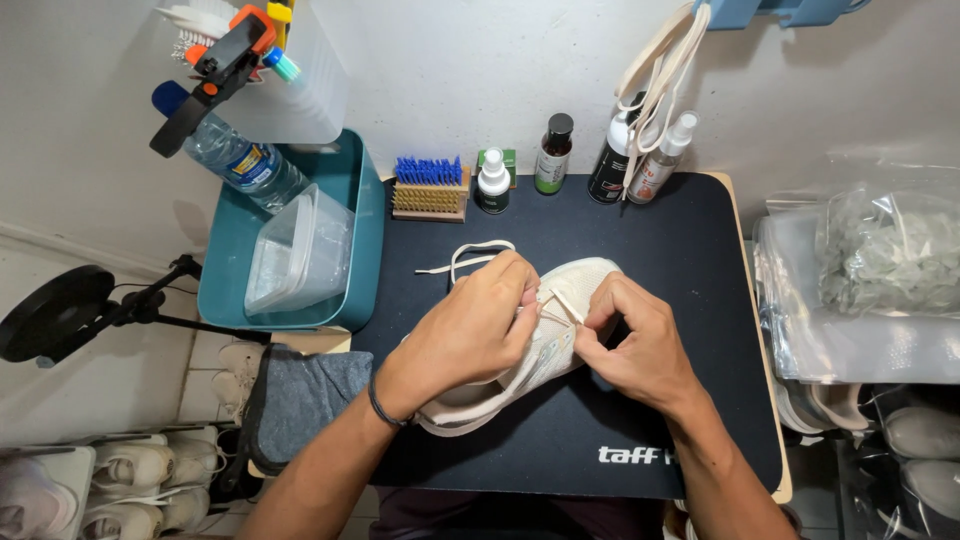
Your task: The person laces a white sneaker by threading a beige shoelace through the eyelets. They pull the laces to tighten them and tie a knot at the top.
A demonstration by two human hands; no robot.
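The left hand (470,335) covers most of the white shoe (575,290); bottle labels are too tiny to make out.

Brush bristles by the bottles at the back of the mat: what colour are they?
Blue bristles on a tan wooden block, seen in the head view.

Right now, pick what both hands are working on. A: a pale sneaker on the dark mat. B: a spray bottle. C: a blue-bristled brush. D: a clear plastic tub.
A: the left hand and right hand both grip the pale sneaker at its lace, on the dark mat.
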